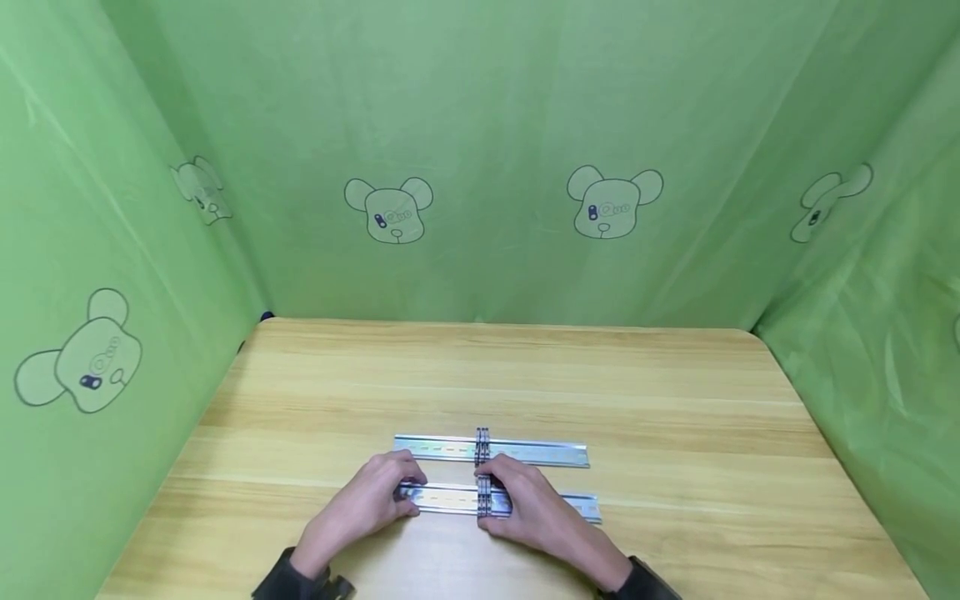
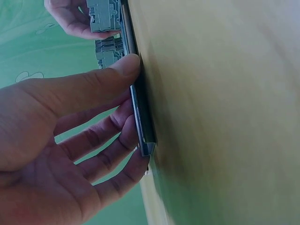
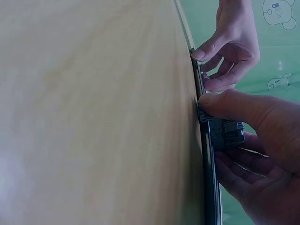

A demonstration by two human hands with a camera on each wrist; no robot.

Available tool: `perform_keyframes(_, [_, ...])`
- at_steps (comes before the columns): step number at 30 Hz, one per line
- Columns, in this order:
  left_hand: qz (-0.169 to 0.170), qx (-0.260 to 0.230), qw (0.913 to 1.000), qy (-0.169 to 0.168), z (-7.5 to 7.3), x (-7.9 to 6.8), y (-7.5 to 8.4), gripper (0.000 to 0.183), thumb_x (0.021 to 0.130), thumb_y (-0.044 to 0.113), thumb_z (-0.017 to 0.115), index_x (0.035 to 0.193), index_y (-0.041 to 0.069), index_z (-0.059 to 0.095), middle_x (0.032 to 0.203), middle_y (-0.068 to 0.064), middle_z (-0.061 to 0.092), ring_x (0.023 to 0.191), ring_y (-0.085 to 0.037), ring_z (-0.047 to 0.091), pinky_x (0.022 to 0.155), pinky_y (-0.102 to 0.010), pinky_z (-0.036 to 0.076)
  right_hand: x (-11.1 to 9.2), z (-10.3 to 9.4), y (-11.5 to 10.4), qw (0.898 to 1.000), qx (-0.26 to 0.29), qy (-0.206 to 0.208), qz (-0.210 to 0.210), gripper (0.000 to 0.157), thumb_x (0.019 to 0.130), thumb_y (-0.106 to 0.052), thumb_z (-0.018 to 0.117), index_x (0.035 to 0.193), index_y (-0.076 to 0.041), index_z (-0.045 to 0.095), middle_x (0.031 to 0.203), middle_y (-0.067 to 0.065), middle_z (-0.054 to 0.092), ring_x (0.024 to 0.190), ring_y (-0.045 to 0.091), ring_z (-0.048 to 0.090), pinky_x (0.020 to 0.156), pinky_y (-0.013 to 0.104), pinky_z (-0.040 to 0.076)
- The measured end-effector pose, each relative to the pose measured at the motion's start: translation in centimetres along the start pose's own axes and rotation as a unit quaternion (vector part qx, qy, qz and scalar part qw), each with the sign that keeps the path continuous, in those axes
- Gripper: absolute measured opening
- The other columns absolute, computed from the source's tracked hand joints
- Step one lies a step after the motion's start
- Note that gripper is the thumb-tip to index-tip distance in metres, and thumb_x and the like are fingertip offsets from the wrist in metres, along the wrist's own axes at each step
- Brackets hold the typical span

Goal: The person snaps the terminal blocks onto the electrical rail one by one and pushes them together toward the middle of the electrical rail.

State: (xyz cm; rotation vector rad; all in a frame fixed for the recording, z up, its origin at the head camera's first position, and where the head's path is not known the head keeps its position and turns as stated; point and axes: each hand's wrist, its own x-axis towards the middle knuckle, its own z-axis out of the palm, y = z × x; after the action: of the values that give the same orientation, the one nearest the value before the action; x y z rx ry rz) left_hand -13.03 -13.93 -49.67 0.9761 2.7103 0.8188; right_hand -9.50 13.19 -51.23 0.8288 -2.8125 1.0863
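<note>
Two slotted metal DIN rails lie roughly parallel on the table, the near rail (image 1: 446, 500) and the far rail (image 1: 543, 453). My left hand (image 1: 369, 498) holds the near rail at its left end, thumb on the near edge and fingers on the far edge. Near the middle of that rail sits a small group of grey terminal blocks (image 1: 483, 498). My right hand (image 1: 536, 510) grips these blocks between thumb and fingers, as the right wrist view also shows. Another group of terminal blocks (image 1: 482, 443) stands on the far rail, partly behind the right fingers.
The wooden table (image 1: 675, 392) carries both rails. Green curtains (image 1: 487, 100) with printed bear heads enclose it at the back and both sides. Dark bands (image 1: 296, 579) circle the wrists.
</note>
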Motion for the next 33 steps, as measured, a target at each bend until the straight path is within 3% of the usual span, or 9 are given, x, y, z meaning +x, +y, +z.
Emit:
perform_keyframes(10, [0.013,0.007,0.9999,0.004,0.0,0.0,-0.1,0.038,0.073,0.018,0.092,0.106,0.007,0.076,0.102,0.002,0.069,0.095,-0.015,0.065,0.089,-0.034,0.058,-0.3,-0.3,-0.1,1.000,-0.010,-0.006,0.008,0.067,0.072,-0.024,0.093,0.129,-0.005,0.064,0.121,0.005,0.068,0.108,0.017,0.065,0.095,0.036,0.056])
perform_keyframes(16, [0.014,-0.005,0.9997,0.020,-0.5,-0.2,-0.5,0.038,0.077,0.020,0.089,0.110,0.006,0.074,0.105,0.001,0.068,0.097,-0.018,0.066,0.089,-0.038,0.058,-0.8,-0.9,0.0,1.000,-0.012,0.018,-0.008,0.072,0.068,-0.027,0.095,0.129,-0.005,0.064,0.124,0.003,0.068,0.113,0.020,0.066,0.099,0.040,0.055])
perform_keyframes(20, [0.007,-0.020,0.9991,0.037,-1.1,-0.5,-1.0,0.035,0.083,0.021,0.085,0.112,0.005,0.073,0.106,-0.001,0.069,0.097,-0.018,0.067,0.088,-0.036,0.059,-1.2,-1.7,0.1,0.999,0.006,0.031,-0.012,0.071,0.069,-0.029,0.095,0.129,-0.007,0.064,0.122,0.003,0.069,0.109,0.021,0.067,0.095,0.039,0.057])
perform_keyframes(25, [-0.013,-0.023,0.9978,0.061,-2.5,-0.5,-1.8,0.037,0.095,0.026,0.073,0.125,0.005,0.069,0.116,-0.007,0.070,0.107,-0.024,0.067,0.096,-0.044,0.056,-1.5,-4.2,0.9,0.998,0.012,0.063,0.006,0.062,0.084,-0.035,0.085,0.132,-0.005,0.062,0.125,0.006,0.068,0.109,0.023,0.067,0.093,0.042,0.058])
perform_keyframes(29, [-0.035,0.008,0.9959,0.083,-4.2,-0.1,-2.5,0.048,0.104,0.036,0.058,0.143,0.007,0.057,0.141,-0.014,0.059,0.131,-0.034,0.055,0.111,-0.056,0.042,-1.5,-7.0,2.3,0.994,-0.049,0.091,0.034,0.060,0.095,-0.041,0.072,0.141,-0.008,0.056,0.143,0.006,0.058,0.127,0.028,0.058,0.104,0.053,0.049])
perform_keyframes(33, [-0.033,0.049,0.9918,0.113,-5.9,0.5,-3.4,0.057,0.108,0.041,0.048,0.153,0.007,0.044,0.155,-0.018,0.045,0.141,-0.037,0.044,0.116,-0.060,0.033,-1.5,-9.9,4.4,0.986,-0.120,0.107,0.049,0.065,0.098,-0.043,0.066,0.152,-0.012,0.045,0.159,0.009,0.041,0.141,0.035,0.042,0.108,0.067,0.038])
